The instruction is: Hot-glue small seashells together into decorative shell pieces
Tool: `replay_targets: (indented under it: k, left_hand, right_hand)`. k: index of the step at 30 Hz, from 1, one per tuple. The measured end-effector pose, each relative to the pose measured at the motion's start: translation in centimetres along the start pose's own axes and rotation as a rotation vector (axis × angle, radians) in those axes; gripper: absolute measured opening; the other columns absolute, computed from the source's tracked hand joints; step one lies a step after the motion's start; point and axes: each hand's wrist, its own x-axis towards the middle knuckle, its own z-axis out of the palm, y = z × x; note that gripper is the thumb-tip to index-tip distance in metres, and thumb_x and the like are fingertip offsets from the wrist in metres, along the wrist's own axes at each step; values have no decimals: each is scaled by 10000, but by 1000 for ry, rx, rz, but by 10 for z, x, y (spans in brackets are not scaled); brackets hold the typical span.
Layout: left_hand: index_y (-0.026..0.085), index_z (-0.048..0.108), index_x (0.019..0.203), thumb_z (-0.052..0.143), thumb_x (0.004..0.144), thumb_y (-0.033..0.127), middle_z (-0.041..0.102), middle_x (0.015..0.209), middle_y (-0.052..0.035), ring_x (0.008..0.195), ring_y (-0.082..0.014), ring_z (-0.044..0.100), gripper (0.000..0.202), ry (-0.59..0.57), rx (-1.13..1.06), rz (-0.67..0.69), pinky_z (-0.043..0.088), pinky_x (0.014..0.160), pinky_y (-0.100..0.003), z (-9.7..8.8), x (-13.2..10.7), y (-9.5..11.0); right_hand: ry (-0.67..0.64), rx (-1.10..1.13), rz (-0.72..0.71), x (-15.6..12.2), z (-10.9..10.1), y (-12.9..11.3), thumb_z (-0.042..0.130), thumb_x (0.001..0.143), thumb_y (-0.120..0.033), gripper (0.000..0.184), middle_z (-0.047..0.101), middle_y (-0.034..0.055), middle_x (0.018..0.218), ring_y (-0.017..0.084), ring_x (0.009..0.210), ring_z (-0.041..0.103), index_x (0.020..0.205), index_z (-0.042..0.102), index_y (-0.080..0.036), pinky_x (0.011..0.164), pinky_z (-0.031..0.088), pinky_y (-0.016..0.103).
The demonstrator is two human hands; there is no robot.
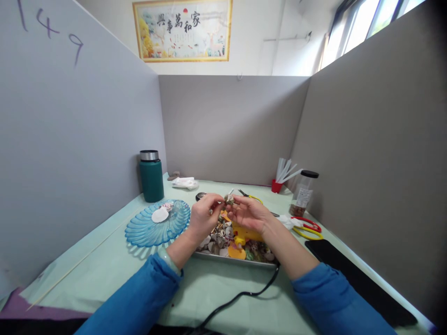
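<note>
Fingers of the left hand (204, 215) and right hand (251, 214) pinched a small shell-like piece (229, 199) above the metal tray (223, 258); it seemed light, stiff and brittle, best taken gently by its outer edges

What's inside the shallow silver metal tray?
Mixed seashells, a flat orange piece and a yellow plastic tool show; the left hand and right hand hide far portions of the tray.
</note>
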Motion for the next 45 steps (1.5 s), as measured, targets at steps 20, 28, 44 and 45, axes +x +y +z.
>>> replay_targets:
  k: [20, 28, 44, 45]
  left_hand:
    - [190, 623, 874, 544, 821, 193, 624, 833, -54, 709, -147, 565, 94, 1, 55, 49, 452, 673, -248, -1, -1, 5]
    - [188, 614, 797, 543, 819, 197, 601, 733, -30, 660, -141, 540, 75, -14, 99, 32, 419, 645, -246, -1, 0, 0]
    - [165, 598, 762, 553, 816, 214, 599, 675, -7, 589, -110, 530, 86, 6, 158, -4, 411, 568, -223, 1, -1, -7]
    - [164, 597, 762, 553, 817, 220, 598, 673, -7, 584, -109, 530, 90, 11, 155, -13, 412, 567, -222, 2, -1, -8]
  right_hand:
    - [-10, 21, -36, 3, 1, 5, 518, 868, -109, 65, 650, 36, 730, 105, 591, 620, 864, 582, -123, 551, 548, 215]
    - [-48, -53, -80, 1, 2, 6, 554, 822, -91, 92, 665, 29, 762, 120, 671, 649, 888, 605, -129, 612, 557, 231]
    - [-43, -163, -162, 4, 0, 9, 739, 712, -167, 224, 662, 24, 841, 139, 728, 660, 905, 627, -157, 621, 548, 242]
    - [-45, -165, -164, 4, 0, 10, 740, 712, -170, 224, 662, 23, 846, 138, 730, 659, 905, 626, -159, 628, 548, 247]
